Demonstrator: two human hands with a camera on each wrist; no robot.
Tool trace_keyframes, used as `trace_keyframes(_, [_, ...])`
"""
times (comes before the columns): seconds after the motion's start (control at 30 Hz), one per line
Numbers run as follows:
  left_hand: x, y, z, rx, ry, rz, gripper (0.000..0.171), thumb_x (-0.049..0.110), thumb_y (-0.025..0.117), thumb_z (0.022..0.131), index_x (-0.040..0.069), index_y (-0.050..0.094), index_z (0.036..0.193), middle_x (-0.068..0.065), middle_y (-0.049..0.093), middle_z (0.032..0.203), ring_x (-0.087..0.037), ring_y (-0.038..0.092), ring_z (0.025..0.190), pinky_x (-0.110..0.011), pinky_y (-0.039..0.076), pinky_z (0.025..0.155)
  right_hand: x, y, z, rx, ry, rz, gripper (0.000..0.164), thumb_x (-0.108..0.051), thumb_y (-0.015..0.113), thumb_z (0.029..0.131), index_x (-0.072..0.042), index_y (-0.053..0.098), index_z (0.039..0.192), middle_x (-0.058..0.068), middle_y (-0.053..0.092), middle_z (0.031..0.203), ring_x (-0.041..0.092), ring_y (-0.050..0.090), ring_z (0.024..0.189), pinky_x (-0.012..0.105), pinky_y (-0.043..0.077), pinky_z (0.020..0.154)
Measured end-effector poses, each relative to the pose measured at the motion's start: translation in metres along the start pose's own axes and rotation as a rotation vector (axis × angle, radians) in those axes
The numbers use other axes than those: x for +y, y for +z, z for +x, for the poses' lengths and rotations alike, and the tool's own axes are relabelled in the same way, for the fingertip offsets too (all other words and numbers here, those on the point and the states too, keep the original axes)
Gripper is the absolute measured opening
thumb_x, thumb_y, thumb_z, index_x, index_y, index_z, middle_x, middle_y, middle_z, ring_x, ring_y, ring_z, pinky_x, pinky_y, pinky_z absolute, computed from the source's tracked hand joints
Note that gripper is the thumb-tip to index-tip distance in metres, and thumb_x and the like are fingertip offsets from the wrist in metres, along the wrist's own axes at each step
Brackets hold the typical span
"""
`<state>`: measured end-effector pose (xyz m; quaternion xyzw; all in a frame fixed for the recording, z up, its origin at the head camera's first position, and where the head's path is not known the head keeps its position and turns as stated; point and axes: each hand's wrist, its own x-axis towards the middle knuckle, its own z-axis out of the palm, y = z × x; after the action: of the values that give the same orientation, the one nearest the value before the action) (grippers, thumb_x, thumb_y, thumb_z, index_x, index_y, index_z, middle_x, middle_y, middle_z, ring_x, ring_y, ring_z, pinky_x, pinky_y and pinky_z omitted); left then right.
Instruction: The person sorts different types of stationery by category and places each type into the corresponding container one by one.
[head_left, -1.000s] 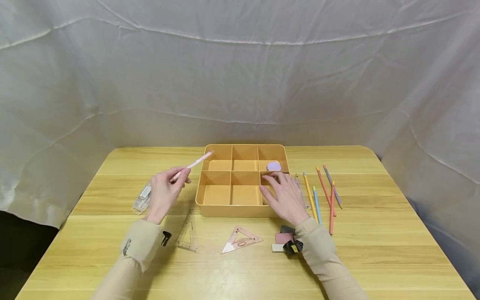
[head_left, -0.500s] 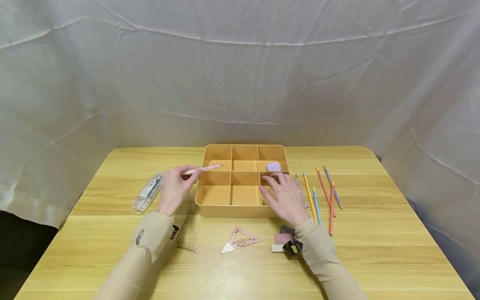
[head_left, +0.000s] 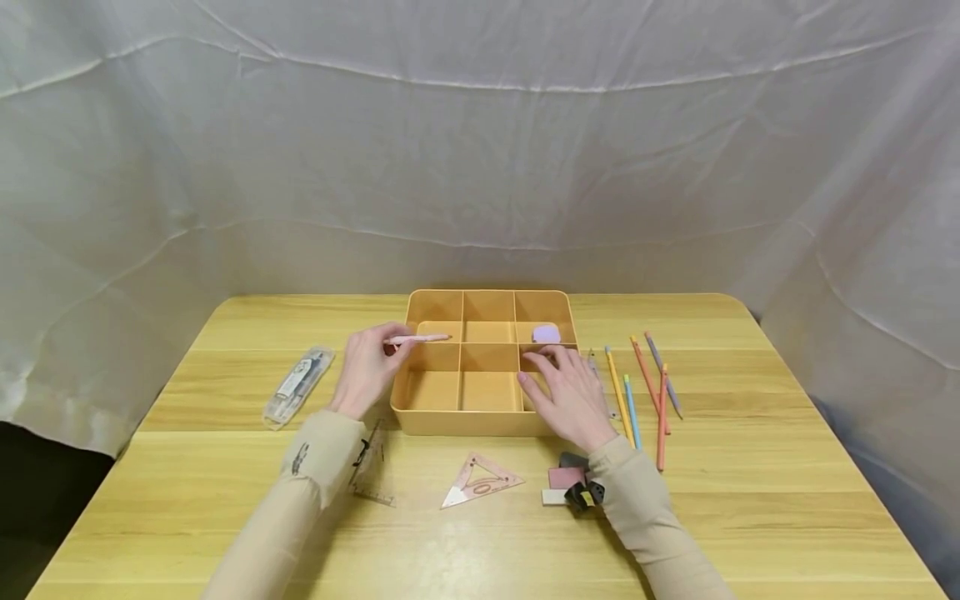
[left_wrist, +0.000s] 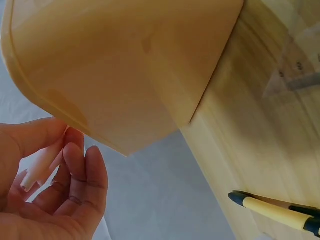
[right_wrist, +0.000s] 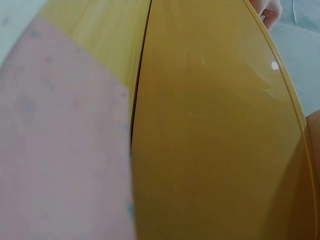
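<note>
My left hand (head_left: 369, 367) pinches a pale pink pencil (head_left: 422, 338), held nearly level across the left rim of the orange six-compartment box (head_left: 465, 423). In the left wrist view the pencil's blunt end (left_wrist: 31, 181) sticks out between thumb and curled fingers, right beside the box rim. My right hand (head_left: 570, 396) rests over the right side of the box, its loosely bent fingers reaching into the front right compartment with nothing visible between them. A lilac rounded piece (head_left: 546, 334) lies in the back right compartment.
Left of the box lies a clear case (head_left: 297, 387); a yellow-and-black pen (left_wrist: 275, 212) shows in the left wrist view. In front are a clear set square (head_left: 372, 479), a pink one (head_left: 482, 482) and erasers (head_left: 566, 477). Several pencils (head_left: 662, 417) lie to the right.
My left hand has moved rightward to the box, and the pencil has swung from slanting upward to nearly level over the left rim. My right hand has stayed in place.
</note>
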<state>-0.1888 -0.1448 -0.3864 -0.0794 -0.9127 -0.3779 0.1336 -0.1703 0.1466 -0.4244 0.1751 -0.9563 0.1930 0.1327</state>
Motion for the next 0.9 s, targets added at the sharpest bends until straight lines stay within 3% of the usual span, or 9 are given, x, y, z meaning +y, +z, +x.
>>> trace_keyframes(0.3, [0.001,0.005,0.009,-0.070,-0.019,0.047,0.023,0.011,0.069,0.093,-0.003,0.073,0.110,-0.018,0.077,0.100,-0.021,0.059,0.072,-0.023,0.044,0.061,0.001,0.001,0.000,-0.007,-0.003,-0.008,0.042,-0.045,0.053,0.102,-0.017,0.066,0.131,0.012,0.061,0.131,0.034,0.056,0.122,0.054,0.047,0.101])
trace_keyframes(0.5, [0.001,0.007,0.014,-0.087,-0.023,0.088,0.023,0.012,0.067,0.095,-0.004,0.073,0.109,-0.019,0.076,0.106,-0.031,0.069,0.090,-0.042,0.055,0.081,0.001,0.000,0.000,0.002,-0.009,-0.007,0.041,-0.044,0.054,0.101,-0.018,0.066,0.130,0.012,0.061,0.130,0.034,0.056,0.121,0.053,0.048,0.099])
trace_keyframes(0.6, [-0.001,0.008,0.016,-0.098,-0.026,0.119,0.022,0.013,0.066,0.095,-0.003,0.074,0.108,-0.019,0.076,0.108,-0.035,0.069,0.103,-0.049,0.053,0.095,0.001,0.000,0.000,0.002,-0.010,-0.006,0.041,-0.044,0.054,0.101,-0.018,0.066,0.130,0.012,0.061,0.130,0.034,0.056,0.121,0.054,0.047,0.099])
trace_keyframes(0.9, [-0.005,0.007,0.022,-0.142,0.020,0.169,0.021,0.012,0.062,0.095,-0.001,0.075,0.106,-0.017,0.076,0.106,-0.037,0.065,0.109,-0.052,0.047,0.101,0.000,0.000,0.000,-0.002,-0.002,-0.005,0.041,-0.045,0.053,0.101,-0.018,0.066,0.130,0.012,0.061,0.130,0.034,0.055,0.122,0.054,0.047,0.099])
